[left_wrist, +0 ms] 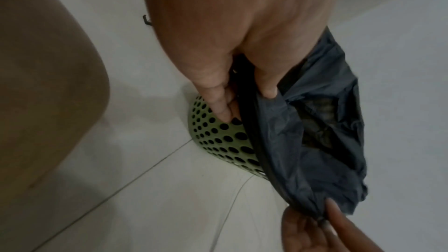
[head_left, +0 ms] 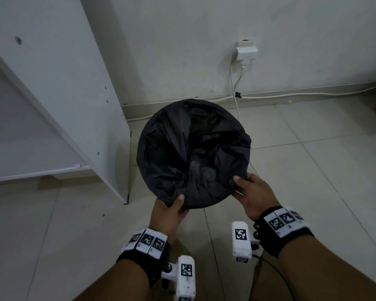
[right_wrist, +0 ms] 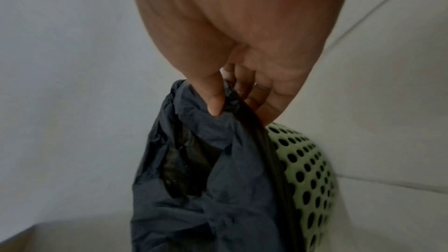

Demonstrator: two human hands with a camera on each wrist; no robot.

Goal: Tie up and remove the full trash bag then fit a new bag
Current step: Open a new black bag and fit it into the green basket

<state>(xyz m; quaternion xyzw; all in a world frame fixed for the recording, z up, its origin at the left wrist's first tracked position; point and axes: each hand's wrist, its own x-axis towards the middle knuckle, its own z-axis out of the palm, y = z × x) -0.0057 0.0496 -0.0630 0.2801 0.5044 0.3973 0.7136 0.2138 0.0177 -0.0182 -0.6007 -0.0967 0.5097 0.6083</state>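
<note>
Both hands (head_left: 169, 211) (head_left: 251, 195) pinching black bag (head_left: 193, 153) edge over green bin (left_wrist: 225, 139) rim

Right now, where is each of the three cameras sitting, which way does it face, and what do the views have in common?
Head: worn on the head, facing forward and down at the black trash bag stretched over the bin; both forearms, wristbands, left hand and right hand show.
Left wrist: looks along the left hand at its fingers pinching the bag rim beside the green perforated bin; the right hand's fingertips show at the bottom.
Right wrist: looks along the right hand gripping the bag rim.
Shared: all three show the bag; both wrist views show the bin wall.
</note>
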